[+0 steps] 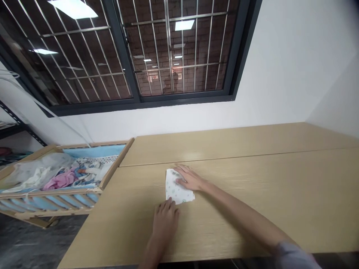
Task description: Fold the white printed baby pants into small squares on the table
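Note:
A small white cloth (174,188) with a faint printed pattern lies on the wooden tabletop (252,194), folded or bunched into a rough four-sided shape. My right hand (191,178) rests on its upper right part, fingers stretched out and thumb apart. At the cloth's lower left edge is my left hand (166,218), palm down, its fingertips touching the edge and the fingers slightly bent. Whether the left fingertips pinch any fabric is hard to see.
Left of the table stands a wooden crib (53,194) with blue lining, holding a heap of clothes (64,177) and a translucent plastic bag (42,168). Behind the table are a white wall (185,116) and a dark-framed window (182,99) with metal bars. A seam crosses the tabletop.

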`<state>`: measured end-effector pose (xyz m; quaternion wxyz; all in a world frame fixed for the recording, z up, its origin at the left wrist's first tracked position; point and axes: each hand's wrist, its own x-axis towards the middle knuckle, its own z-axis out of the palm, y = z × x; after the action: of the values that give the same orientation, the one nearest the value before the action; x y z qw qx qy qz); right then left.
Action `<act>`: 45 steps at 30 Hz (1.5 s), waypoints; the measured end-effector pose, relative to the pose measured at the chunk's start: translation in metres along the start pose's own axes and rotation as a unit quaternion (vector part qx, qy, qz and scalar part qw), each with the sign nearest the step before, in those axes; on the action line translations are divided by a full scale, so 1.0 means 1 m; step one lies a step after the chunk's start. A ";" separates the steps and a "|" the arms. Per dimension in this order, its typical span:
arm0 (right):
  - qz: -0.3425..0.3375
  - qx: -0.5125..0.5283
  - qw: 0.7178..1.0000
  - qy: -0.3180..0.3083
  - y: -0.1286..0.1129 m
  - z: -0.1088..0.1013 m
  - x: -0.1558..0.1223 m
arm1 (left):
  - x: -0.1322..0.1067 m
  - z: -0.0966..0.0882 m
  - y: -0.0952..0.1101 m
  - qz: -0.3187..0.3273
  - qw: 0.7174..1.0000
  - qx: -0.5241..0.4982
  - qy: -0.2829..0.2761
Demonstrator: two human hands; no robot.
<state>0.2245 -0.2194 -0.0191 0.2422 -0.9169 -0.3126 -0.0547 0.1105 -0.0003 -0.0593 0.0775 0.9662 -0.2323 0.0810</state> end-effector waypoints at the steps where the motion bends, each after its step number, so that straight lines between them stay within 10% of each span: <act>1: -0.009 0.004 1.000 -0.002 -0.008 -0.004 -0.014 | 0.003 -0.005 -0.008 0.019 1.000 -0.013 -0.003; 8: -0.018 -0.018 0.999 0.025 -0.024 0.023 -0.094 | 0.015 -0.008 -0.055 0.131 0.989 -0.047 0.049; 14: 0.056 0.003 0.994 0.096 -0.046 0.029 -0.111 | 0.010 -0.008 -0.040 0.114 0.989 -0.066 0.070; 21: 0.191 0.116 0.967 0.119 -0.030 -0.006 -0.063 | 0.065 -0.019 -0.012 -0.058 0.992 -0.086 0.078; 30: 0.297 -0.038 0.936 0.187 0.014 0.037 -0.014 | 0.125 0.007 -0.008 -0.151 0.983 -0.038 0.095; 34: 0.209 -0.089 0.950 0.212 0.005 0.039 -0.026 | 0.113 0.008 -0.001 -0.082 0.987 -0.063 0.119; 38: 0.022 -0.106 0.991 0.077 -0.003 0.044 -0.033 | 0.107 0.019 0.011 0.047 0.988 -0.132 0.071; 45: 0.029 -0.129 0.991 0.031 0.008 0.052 -0.045 | 0.102 0.046 -0.006 0.043 0.996 -0.076 0.012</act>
<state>0.1908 -0.2246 -0.0798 0.1329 -0.9470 -0.2685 -0.1159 0.2083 -0.0479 -0.0850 0.1502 0.9454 -0.2786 0.0779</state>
